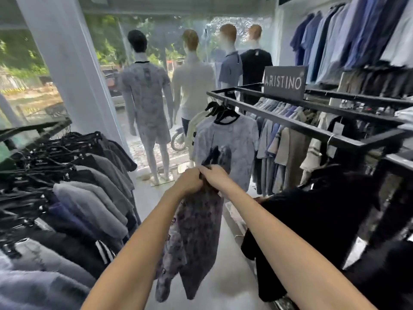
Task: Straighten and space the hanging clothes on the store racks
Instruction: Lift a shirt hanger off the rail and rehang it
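I hold a grey patterned garment (196, 238) out in front of me in the aisle; it hangs down from both fists. My left hand (190, 182) and my right hand (213, 175) grip its top edge side by side, knuckles touching. Whether a hanger is inside it is hidden. Just beyond my hands a pale printed T-shirt (230, 144) hangs on a black hanger at the end of the black rack (297, 126) on the right, facing me. That rack carries several shirts packed close together.
A low rack (78, 182) of grey and dark tops on black hangers fills the left side. Black garments (312, 220) hang at my right elbow. Several mannequins (147, 90) stand at the window ahead, beside a white pillar (67, 63). A sign (283, 82) sits on the right rack.
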